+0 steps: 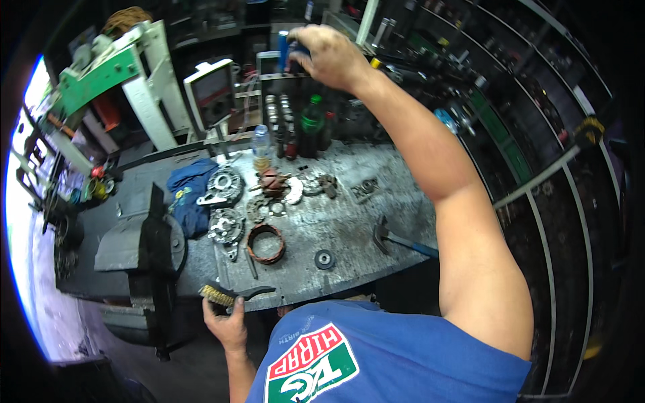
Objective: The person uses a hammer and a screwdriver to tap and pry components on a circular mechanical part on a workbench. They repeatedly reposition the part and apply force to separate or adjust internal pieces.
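My left hand [227, 329] is at the near edge of the workbench. Its thumb and fingers are closed on a wire brush [218, 295] with yellowish bristles and a black, curved handle. My right arm stretches far forward across the bench. At its end my right hand [327, 57] is up at a rack, fingers curled around something dark that they mostly hide. A blue upright handle [283, 51] stands just beside those fingertips. On the bench between my arms lie a copper-wound stator ring [266, 244], a small round pulley [324, 259] and two metal alternator housings [224, 186].
A black bench vise [138, 242] takes up the left side, with a dark blue cloth [190, 198] behind it. A hammer [406, 242] lies at the right. A green bottle [312, 121] and a clear bottle [261, 144] stand at the back. A green-and-white press frame [101, 84] rises at far left.
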Demonstrator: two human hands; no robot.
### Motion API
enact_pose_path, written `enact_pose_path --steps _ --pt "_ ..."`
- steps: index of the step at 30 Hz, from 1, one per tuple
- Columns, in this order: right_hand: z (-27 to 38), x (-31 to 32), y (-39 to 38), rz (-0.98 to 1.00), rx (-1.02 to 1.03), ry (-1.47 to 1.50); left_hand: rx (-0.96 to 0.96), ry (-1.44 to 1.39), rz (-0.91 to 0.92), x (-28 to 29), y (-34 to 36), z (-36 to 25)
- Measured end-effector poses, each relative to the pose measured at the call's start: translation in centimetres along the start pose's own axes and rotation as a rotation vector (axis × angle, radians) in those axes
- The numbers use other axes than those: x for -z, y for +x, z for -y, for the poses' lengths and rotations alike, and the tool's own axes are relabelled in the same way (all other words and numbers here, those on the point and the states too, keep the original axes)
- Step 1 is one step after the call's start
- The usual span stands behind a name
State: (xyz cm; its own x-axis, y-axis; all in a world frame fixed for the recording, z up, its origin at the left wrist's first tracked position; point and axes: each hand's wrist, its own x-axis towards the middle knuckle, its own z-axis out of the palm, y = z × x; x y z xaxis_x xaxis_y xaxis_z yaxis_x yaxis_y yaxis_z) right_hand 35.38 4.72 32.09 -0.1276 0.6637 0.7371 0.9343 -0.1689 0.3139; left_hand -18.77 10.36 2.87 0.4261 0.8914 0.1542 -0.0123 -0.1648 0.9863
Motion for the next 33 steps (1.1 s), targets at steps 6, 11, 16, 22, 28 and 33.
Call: enact_pose_path --steps 6,11,16,22,28,33 --pt "-0.1 8.2 -27.0 1.02 -0.486 0.21 -0.029 0.092 0.158 -1.7 0.7 0.0" --pt "2.2 11.0 -49.2 1.222 -1.436 -0.061 -0.093 0.063 0.234 -8.1 0.2 -1.6" --pt "6.6 9.5 -57.8 0.915 -1.741 -0.007 -0.055 0.076 0.362 -17.1 -1.2 -4.1" --pt "5.0 10.9 -53.4 0.738 -1.649 0.185 -0.112 0.134 0.406 -24.1 -4.4 -6.5" --pt "-8.3 8.1 -36.7 -0.498 -1.321 1.629 -0.074 0.209 0.346 -25.1 -8.3 -7.6" --pt "-21.8 4.0 -24.6 -0.588 -1.349 1.479 -0.09 0.212 0.132 -23.4 -11.5 -8.1"
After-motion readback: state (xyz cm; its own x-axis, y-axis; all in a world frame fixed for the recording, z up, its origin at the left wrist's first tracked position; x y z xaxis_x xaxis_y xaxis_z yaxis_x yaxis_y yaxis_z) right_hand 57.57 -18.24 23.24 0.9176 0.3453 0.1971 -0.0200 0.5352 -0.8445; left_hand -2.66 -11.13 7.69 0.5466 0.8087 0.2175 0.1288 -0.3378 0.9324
